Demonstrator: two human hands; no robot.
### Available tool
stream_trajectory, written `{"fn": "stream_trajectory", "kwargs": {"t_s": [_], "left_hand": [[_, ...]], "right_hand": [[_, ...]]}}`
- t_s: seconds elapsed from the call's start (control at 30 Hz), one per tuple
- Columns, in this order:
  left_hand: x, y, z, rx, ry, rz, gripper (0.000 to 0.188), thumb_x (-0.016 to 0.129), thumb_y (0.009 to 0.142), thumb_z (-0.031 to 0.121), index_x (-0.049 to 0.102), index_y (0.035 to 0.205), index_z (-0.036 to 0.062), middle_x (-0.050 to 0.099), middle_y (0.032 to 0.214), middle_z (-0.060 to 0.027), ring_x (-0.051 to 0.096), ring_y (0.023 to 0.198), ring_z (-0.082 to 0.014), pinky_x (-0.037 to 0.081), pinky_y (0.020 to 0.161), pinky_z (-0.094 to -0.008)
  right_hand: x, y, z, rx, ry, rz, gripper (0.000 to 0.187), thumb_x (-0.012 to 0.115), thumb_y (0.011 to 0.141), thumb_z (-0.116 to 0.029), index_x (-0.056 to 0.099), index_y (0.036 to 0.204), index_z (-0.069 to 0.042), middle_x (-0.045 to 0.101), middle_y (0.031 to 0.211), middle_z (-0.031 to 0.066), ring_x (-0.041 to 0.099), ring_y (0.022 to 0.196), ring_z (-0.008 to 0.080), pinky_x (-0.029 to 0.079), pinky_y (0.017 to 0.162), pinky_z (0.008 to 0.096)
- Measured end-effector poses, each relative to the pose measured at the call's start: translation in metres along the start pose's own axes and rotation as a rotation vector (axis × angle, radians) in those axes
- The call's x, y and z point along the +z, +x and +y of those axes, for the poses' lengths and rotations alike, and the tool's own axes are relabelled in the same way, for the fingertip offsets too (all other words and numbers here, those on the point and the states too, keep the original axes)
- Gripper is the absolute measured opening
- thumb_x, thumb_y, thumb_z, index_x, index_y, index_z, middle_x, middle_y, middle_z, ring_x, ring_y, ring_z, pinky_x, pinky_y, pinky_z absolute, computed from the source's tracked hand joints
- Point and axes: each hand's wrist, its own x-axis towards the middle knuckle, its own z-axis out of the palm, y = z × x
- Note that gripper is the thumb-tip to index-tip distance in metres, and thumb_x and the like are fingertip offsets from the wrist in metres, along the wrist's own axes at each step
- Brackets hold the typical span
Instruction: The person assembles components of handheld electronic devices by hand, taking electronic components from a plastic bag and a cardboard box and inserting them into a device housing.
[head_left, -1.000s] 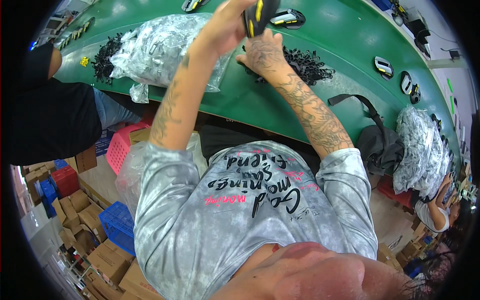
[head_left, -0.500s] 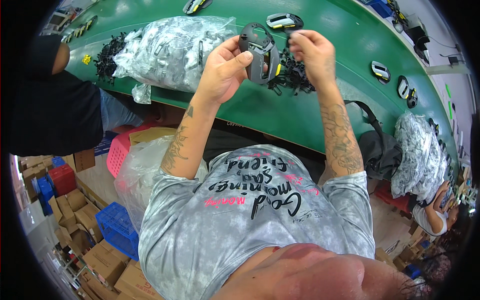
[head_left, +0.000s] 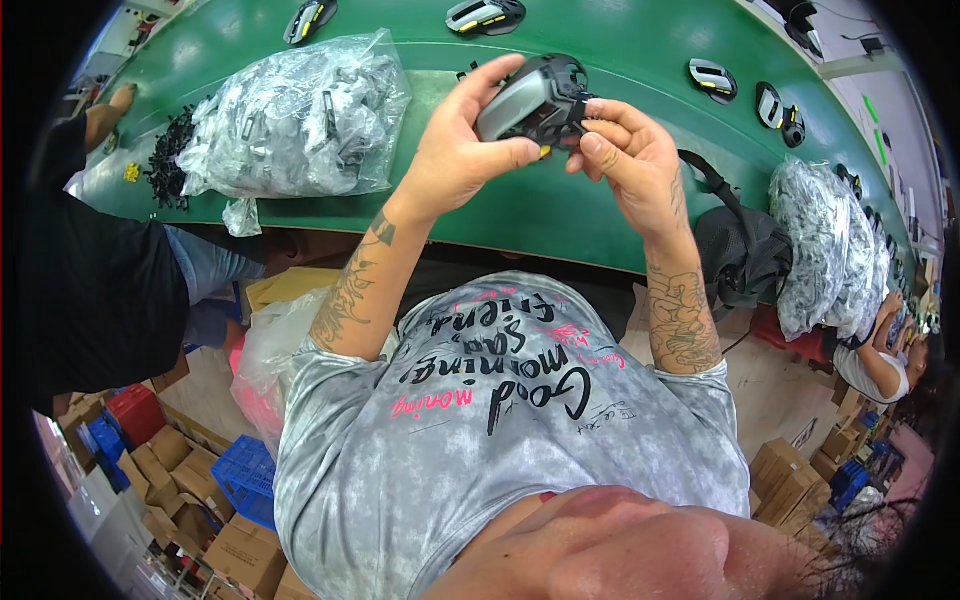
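Observation:
My left hand (head_left: 455, 140) is closed around a grey-and-black computer mouse shell (head_left: 517, 105), with its thumb along the near side by a yellow piece. The shell is tilted above the green bench, its dark open underside partly toward my right hand. My right hand (head_left: 635, 150) has its fingers pinched together at the shell's right end. A small black plastic part (head_left: 587, 103) shows at those fingertips, mostly hidden by them. Just beyond the hands lies a grey-and-black mouse body (head_left: 486, 16) with yellow side buttons.
A clear bag of wrapped parts (head_left: 290, 130) lies left on the green bench (head_left: 440, 215), next to a heap of small black parts (head_left: 170, 160). More mouse bodies (head_left: 712, 80) lie at right. A black shoulder bag (head_left: 738, 245) hangs by the edge; a co-worker (head_left: 110, 290) is at left.
The mouse shell has been turned over and tilted in my left hand. My right hand has come down and inward to meet its right end. The view has shifted rightward.

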Motion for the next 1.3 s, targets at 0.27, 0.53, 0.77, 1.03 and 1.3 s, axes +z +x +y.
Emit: {"fn": "stream_trajectory", "kwargs": {"t_s": [0.27,0.53,0.77,1.03,1.3], "left_hand": [[-0.001,-0.006,-0.014,0.069,-0.153,-0.041,0.072,0.070,0.086,-0.009,0.040,0.152,-0.0057,0.060,0.135,-0.0168,0.063,0.121,-0.0219,0.055,0.101,-0.0342],[-0.001,-0.010,-0.012,0.061,-0.100,-0.076,0.070,0.072,0.088,-0.003,0.041,0.151,-0.0090,0.057,0.142,-0.0197,0.058,0.129,-0.0247,0.051,0.107,-0.0372],[0.002,-0.015,-0.005,0.018,-0.075,-0.061,0.066,0.075,0.093,0.006,0.045,0.150,-0.0065,0.062,0.136,-0.0173,0.062,0.122,-0.0208,0.055,0.100,-0.0338],[0.015,-0.019,-0.002,0.119,0.009,-0.059,0.056,0.070,0.097,0.004,0.048,0.147,-0.0076,0.062,0.133,-0.0168,0.065,0.115,-0.0209,0.058,0.096,-0.0340],[0.010,-0.011,0.006,0.044,0.117,0.006,0.049,0.067,0.095,0.001,0.056,0.143,-0.0031,0.066,0.126,-0.0152,0.068,0.108,-0.0187,0.062,0.086,-0.0303]], "right_hand": [[-0.011,-0.002,0.000,0.029,-0.017,0.041,0.025,0.074,0.095,-0.013,0.069,0.114,0.003,0.076,0.094,0.0091,0.062,0.080,0.0085,0.048,0.070,0.0225],[0.010,-0.002,-0.013,-0.057,-0.371,0.195,0.019,0.077,0.093,-0.017,0.074,0.098,0.000,0.069,0.085,-0.0005,0.058,0.077,0.0039,0.046,0.070,0.0208],[0.007,-0.004,-0.012,-0.231,-0.585,0.186,0.019,0.078,0.090,-0.018,0.074,0.095,-0.001,0.067,0.090,0.0048,0.061,0.080,0.0099,0.048,0.072,0.0251],[0.018,-0.001,-0.006,-0.284,-0.770,0.266,0.079,0.086,0.080,-0.043,0.053,0.134,0.004,0.057,0.130,0.0193,0.058,0.121,0.0283,0.048,0.100,0.0414],[0.020,0.009,0.004,-0.299,-0.554,0.214,0.072,0.092,0.077,-0.024,0.056,0.131,0.007,0.064,0.114,0.0120,0.065,0.100,0.0159,0.057,0.086,0.0304]]}}
